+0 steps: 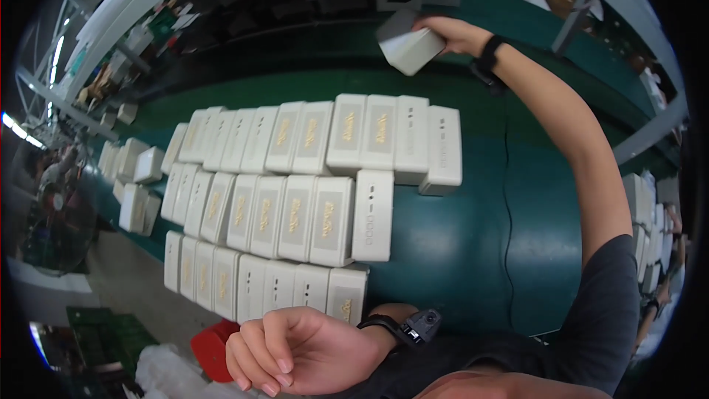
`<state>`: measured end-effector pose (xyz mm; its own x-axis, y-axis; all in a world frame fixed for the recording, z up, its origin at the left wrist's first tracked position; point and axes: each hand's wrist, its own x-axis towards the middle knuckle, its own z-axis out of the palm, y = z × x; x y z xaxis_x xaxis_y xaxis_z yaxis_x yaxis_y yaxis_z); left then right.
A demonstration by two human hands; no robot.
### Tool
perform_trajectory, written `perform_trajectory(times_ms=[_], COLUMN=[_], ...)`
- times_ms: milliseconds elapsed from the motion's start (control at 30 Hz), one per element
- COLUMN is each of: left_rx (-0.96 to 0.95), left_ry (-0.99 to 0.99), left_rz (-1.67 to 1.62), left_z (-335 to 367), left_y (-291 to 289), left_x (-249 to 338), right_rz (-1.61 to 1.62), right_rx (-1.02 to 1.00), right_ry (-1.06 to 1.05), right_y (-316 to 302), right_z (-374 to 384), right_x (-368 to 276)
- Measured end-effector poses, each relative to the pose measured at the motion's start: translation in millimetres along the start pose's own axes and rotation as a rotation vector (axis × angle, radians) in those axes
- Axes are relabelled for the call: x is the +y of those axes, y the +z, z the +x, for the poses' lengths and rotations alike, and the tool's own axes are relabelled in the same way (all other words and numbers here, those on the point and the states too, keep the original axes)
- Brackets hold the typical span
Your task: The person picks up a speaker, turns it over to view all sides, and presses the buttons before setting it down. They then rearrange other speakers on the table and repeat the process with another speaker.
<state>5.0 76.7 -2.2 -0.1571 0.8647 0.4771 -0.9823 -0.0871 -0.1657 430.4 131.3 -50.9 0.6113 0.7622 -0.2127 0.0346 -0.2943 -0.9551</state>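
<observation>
My right hand (456,34), arm stretched far out at the upper right, grips a white box-shaped device (415,50) by its side. The device is tilted above the far part of the bench, and one of its faces looks dark grey. At the lower middle, my left hand (303,351) is empty, its fingers loosely curled and a little apart. Closest to that hand is the nearest of three rows of similar white devices (295,214) standing side by side. Some show grey panels with gold lettering; others show small dark ports and buttons.
The rows stand on a green bench (473,236), with a thin black cable (507,229) to their right. More white devices (133,207) sit at the left. A dark shelf (295,0) runs along the back. Below left is a red object (213,351).
</observation>
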Motion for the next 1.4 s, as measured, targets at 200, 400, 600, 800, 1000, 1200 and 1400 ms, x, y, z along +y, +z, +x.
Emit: perform_trajectory(times_ms=[200,400,600,800,1000,1200,1400], left_rx=[-0.159,-0.373,-0.595,-0.553,-0.445,-0.31,-0.159], left_ry=[-0.206,-0.559,-0.516,-0.821,-0.818,-0.915,-1.083], left_rz=[0.17,0.614,0.832,0.669,0.801,0.666,0.461], left_z=[-5,-46,-89,-91,-90,-87,-80], left_y=[-13,-6,6,-2,0,-5,-14], left_x=[-35,-86,-111,-114,-116,-122,-118], right_rz=[0.54,1.007,1.189,1.059,0.752,0.592,0.637], right_rx=[0.137,0.107,-0.039,0.206,0.266,0.347,0.191], right_ry=[-0.233,-0.341,-0.456,-0.527,-0.514,-0.468,-0.545], right_y=[-45,-37,-7,17,27,33,30], right_z=[-192,-314,-343,-328,-318,-321,-337], right_x=[-14,18,46,60,66,59,50])
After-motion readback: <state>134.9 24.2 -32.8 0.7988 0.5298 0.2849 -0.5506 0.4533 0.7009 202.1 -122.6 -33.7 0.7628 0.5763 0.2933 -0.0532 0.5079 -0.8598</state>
